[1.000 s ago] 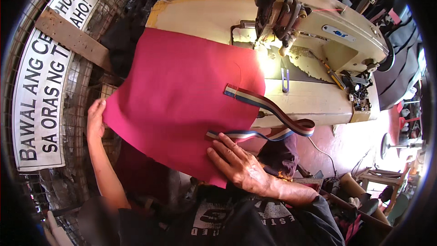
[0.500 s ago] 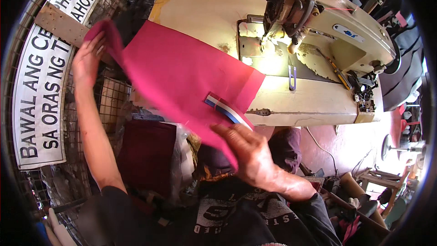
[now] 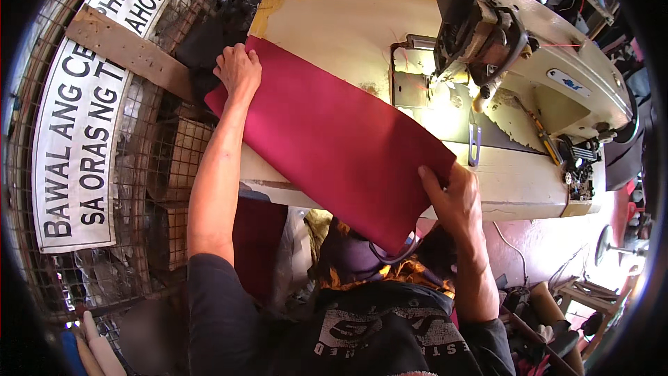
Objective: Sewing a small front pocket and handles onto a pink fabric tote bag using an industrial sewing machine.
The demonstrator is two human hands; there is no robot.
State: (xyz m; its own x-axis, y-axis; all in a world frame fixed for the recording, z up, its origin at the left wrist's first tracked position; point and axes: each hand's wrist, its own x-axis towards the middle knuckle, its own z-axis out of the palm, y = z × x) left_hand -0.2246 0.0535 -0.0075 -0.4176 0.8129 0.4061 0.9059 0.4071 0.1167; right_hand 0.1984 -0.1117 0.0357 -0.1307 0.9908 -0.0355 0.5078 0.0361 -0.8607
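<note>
A maroon piece of cloth (image 3: 334, 146) lies slantwise across the front of the pale sewing table, its near edge hanging past the table's edge. At its far left corner my left hand (image 3: 239, 73) has its fingers bent over the edge of the cloth. My right hand (image 3: 456, 195) pinches the right end, thumb on top and the other fingers hidden beneath. Beyond the cloth stands the sewing machine (image 3: 560, 63), its lamp lighting the needle area. Purple thread snips (image 3: 474, 141) lie just past my right hand.
The table top (image 3: 348, 17) has worn, taped edges. A yellow-handled tool (image 3: 546, 139) lies by the machine's base. On the left, a wire grid (image 3: 163, 202) carries a white sign (image 3: 78, 153) and a wooden board (image 3: 129, 49). Dark red fabric (image 3: 257, 244) hangs below the table.
The cloth has been turned and lowered onto the table, and the striped ribbon seen on it is out of sight. My left hand came down rightward; my right hand moved right to the cloth's end.
</note>
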